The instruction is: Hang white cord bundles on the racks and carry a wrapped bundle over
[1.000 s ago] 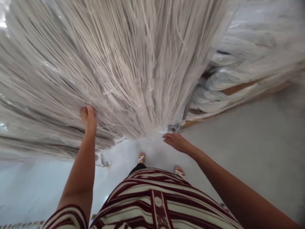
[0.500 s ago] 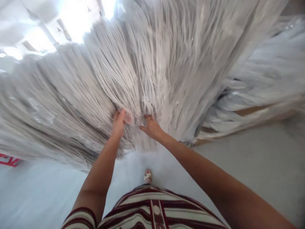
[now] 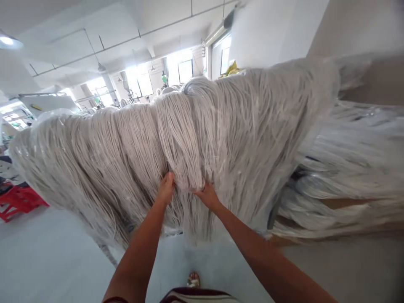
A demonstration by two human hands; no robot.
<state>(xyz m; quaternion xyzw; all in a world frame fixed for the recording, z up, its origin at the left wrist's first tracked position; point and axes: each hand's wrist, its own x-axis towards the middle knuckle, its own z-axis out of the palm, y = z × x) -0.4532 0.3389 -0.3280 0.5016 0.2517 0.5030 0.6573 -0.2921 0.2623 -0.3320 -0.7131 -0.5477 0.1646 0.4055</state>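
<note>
From where I watch, pale grey floor [image 3: 57,252] spreads below, with a sandalled foot [image 3: 193,280] at the bottom. Bright windows [image 3: 143,82] stand at the back under a white ceiling [image 3: 126,21] crossed by thin pipes. Red plastic furniture [image 3: 23,202] is at the far left, and a plastic-wrapped pile [image 3: 362,168] lies low on the right, brown showing along its edges. A long row of hanging cords [image 3: 135,134] crosses the middle; I can't make out what bears it.

In the earliest frame, my left grip was among the cords farther left and my right one was apart from them, over the floor. Now both are together at the middle, and my view has lifted to take in the row's top and the windows.

The cord bundle [image 3: 181,134] is in the middle of the row, its lower end between my hands. My left grip [image 3: 167,185] is closed on its left edge, thumb in front; my right grip [image 3: 206,194] is closed on the right edge. Fingertips are partly hidden, so I can't tell how tightly they pinch. The bundle is off-white, its thin strands mostly parallel, rounded over at the top and narrower towards my hands. Looser, blurred strands hang below it, and glints of clear film show along the row.
</note>
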